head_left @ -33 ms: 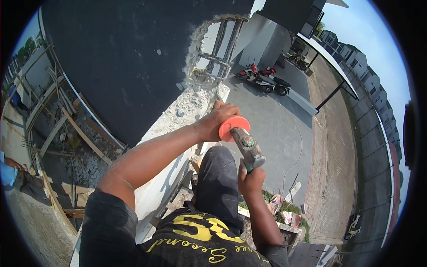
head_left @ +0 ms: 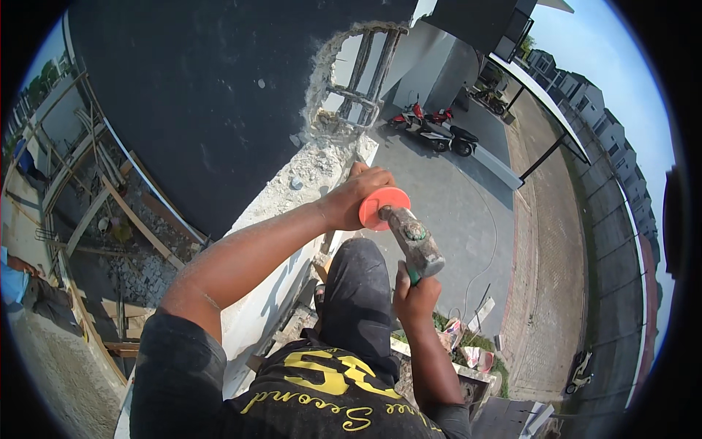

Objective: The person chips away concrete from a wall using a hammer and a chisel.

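Note:
My left hand (head_left: 360,192) is closed around a chisel with a round orange hand guard (head_left: 382,206), held at the crumbled top of a white wall (head_left: 303,179). My right hand (head_left: 415,296) grips the green handle of a heavy metal hammer (head_left: 417,241). The hammer head lies right at the guard, over the chisel's struck end. The chisel's tip is hidden behind my left hand. Bent steel bars (head_left: 362,80) stand bare in a broken gap just beyond.
A tall dark wall face (head_left: 197,110) fills the upper left. Timber props and rubble (head_left: 135,227) lie far below on the left. Parked motorbikes (head_left: 431,130) stand on a grey paved yard on the right, with debris (head_left: 468,344) beneath my leg.

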`<state>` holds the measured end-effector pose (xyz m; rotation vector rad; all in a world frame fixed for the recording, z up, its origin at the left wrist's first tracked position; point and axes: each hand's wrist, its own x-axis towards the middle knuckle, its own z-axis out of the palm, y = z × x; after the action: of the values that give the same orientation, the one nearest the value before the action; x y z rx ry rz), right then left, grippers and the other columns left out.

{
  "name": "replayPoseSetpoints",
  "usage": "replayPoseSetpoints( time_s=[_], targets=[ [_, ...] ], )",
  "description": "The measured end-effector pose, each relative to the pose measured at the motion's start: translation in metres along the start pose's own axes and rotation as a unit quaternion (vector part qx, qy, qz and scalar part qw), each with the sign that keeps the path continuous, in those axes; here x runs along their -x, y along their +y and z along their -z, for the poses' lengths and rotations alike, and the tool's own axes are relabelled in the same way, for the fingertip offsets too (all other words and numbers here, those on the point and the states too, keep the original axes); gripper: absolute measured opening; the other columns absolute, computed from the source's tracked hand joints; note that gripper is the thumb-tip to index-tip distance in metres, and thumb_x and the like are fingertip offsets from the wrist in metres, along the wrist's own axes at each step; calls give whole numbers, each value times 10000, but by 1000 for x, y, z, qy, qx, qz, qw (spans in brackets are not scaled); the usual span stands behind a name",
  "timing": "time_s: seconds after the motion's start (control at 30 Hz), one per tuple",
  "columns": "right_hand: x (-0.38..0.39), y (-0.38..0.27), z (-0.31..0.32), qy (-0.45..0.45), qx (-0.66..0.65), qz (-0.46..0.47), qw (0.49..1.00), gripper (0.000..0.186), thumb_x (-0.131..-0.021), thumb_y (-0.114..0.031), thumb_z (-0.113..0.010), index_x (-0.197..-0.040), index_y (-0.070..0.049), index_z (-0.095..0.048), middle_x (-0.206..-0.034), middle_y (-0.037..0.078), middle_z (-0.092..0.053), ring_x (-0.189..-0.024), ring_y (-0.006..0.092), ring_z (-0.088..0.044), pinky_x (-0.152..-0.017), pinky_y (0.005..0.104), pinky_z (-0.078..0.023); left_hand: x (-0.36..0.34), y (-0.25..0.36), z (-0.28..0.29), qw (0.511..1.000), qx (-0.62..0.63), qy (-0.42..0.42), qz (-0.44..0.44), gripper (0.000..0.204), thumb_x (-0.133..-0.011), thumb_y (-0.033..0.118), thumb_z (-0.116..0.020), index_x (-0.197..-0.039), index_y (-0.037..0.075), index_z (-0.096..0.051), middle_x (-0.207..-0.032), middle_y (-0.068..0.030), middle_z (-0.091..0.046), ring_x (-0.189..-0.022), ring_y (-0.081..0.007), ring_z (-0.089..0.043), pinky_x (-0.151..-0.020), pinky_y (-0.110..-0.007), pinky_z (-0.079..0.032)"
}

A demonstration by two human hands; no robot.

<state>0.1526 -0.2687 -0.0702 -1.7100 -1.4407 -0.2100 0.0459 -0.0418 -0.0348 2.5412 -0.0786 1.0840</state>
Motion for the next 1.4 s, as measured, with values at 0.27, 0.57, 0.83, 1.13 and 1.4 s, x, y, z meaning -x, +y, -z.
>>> replayPoseSetpoints(
  time_s=[0.27,0.57,0.83,1.13,1.4],
  targets=[
    [13,33,-22,36,8,67,997,300,-950,-307,-564,-898,-14,-599,-634,88,-556,-523,264,-571,-503,380,-451,-10,7,-5,1000,-10,-7,-9,283,-725,188,-782,-930,146,-591,-934,15,-543,-966,-162,-567,-900,-353,-308],
    [32,30,10,76,-343,131,927,394,-982,-328,-530,-959,56,-616,-689,110,-585,-558,237,-567,-520,316,-448,-3,-3,-3,999,-30,-31,7,322,-713,191,-777,-988,155,-612,-944,2,-540,-999,-183,-549,-882,-375,-301],
    [4,-9,13,59,-31,81,994,146,-922,-131,-580,-827,-22,-605,-651,98,-587,-512,251,-542,-509,369,-421,-1,0,-3,999,-26,-38,6,326,-719,166,-762,-1008,163,-610,-984,-3,-551,-1016,-203,-551,-925,-401,-303],
    [21,41,-26,-27,33,-25,999,229,-926,-276,-641,-895,-54,-600,-688,118,-596,-543,279,-591,-558,419,-487,0,7,-10,995,-61,-73,-17,355,-686,128,-792,-983,156,-599,-964,9,-560,-1004,-166,-561,-919,-378,-305],
    [36,14,15,105,-49,-13,993,249,-882,-201,-662,-982,27,-666,-781,178,-665,-725,367,-673,-675,424,-516,-12,22,-10,994,-20,-89,-52,230,-745,139,-738,-940,148,-616,-968,-22,-559,-977,-198,-549,-910,-427,-283]
  ],
)
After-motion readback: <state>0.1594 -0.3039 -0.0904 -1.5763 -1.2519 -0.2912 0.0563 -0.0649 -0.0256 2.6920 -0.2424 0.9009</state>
